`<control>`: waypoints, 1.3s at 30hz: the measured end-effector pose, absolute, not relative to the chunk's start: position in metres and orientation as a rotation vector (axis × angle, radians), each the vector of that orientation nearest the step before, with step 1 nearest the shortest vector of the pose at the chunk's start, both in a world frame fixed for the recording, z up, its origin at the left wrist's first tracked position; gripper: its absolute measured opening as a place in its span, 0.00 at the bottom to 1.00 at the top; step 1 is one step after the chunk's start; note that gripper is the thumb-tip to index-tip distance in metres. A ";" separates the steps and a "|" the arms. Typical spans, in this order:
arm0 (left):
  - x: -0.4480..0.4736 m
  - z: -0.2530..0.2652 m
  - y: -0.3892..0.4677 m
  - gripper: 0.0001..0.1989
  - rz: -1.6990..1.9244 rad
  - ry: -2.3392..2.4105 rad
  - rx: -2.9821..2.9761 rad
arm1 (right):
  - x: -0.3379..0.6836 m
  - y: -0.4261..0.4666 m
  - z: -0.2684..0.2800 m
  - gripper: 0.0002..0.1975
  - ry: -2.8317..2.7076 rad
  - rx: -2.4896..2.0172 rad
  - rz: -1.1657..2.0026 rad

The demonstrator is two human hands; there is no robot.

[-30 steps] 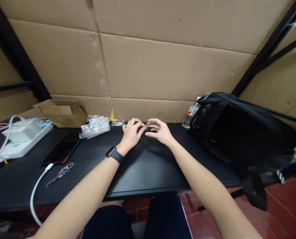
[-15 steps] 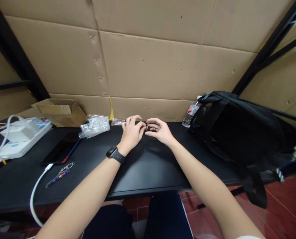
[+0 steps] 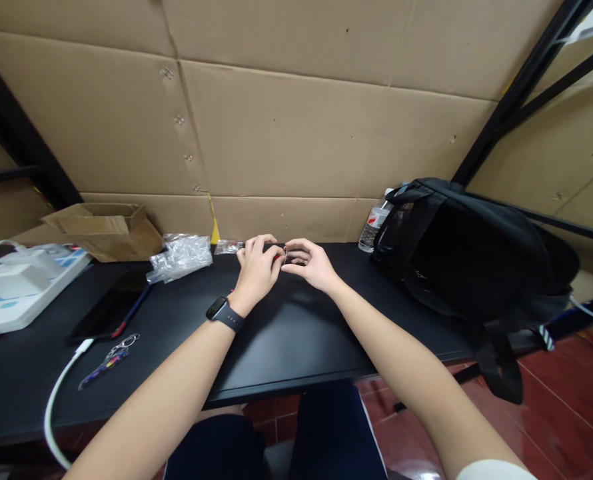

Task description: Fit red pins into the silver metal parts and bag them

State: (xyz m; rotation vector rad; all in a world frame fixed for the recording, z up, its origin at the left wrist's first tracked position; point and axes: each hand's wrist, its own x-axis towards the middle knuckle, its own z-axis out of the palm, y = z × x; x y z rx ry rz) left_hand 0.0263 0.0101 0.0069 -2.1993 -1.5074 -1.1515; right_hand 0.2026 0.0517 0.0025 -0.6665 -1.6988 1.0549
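Left hand (image 3: 257, 270) and right hand (image 3: 312, 265) nearly meet above the far middle of the bench (image 3: 296, 347), the 2 sets of fingertips gathered around a small item (image 3: 285, 255). Between thumb and forefinger the left hand pinches this thin piece, with a bit of red beside it; the right hand's fingers curve about its other side, though whether they grip it I cannot tell. A dark watch (image 3: 217, 308) circles the left wrist. Just left of the hands, at the far edge, lie a small clear packet (image 3: 229, 247) and crumpled clear plastic (image 3: 184, 257), then an open cardboard box (image 3: 109, 233). Nearer on the left are a phone (image 3: 107, 307), a blue-and-red pen (image 3: 134, 309) along its right edge, a white cable (image 3: 49, 413) and a keyring (image 3: 105, 367). Far left sits a power strip (image 3: 31, 305). On the right, a water bottle (image 3: 372, 230) stands beside a black backpack (image 3: 481, 260).
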 end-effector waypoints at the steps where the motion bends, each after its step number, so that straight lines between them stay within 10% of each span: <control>1: 0.027 0.007 0.009 0.06 -1.147 -1.503 -2.199 | 0.202 0.052 0.002 0.28 -1.695 -0.665 1.056; 22: 0.026 0.013 0.008 0.06 -1.208 -1.540 -2.142 | 0.214 0.057 0.011 0.21 -1.883 -0.735 1.133; 39: 0.024 0.003 0.014 0.14 -1.095 -1.569 -2.398 | 0.224 0.063 0.008 0.07 -2.222 -0.823 0.326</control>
